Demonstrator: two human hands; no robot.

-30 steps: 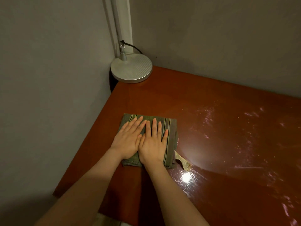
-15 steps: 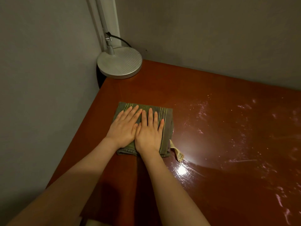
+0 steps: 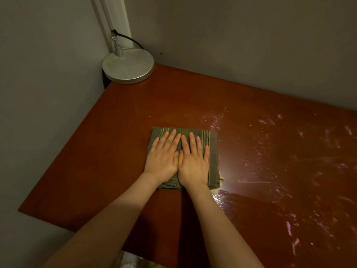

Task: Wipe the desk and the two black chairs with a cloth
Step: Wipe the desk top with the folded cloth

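A folded green striped cloth lies on the glossy red-brown desk, near its left part. My left hand and my right hand lie flat on the cloth side by side, with fingers stretched out and thumbs touching. They press on it without gripping it. A pale label sticks out at the cloth's near right corner. Whitish smears cover the right half of the desk. No black chair is in view.
A round silver lamp base with a stem and a black cable stands in the far left corner of the desk. Grey walls close in the desk on the left and at the back. The desk's near edge runs under my forearms.
Both hands have slid the cloth to the right, away from the desk's left edge and the lamp. The hands keep the same flat pose.
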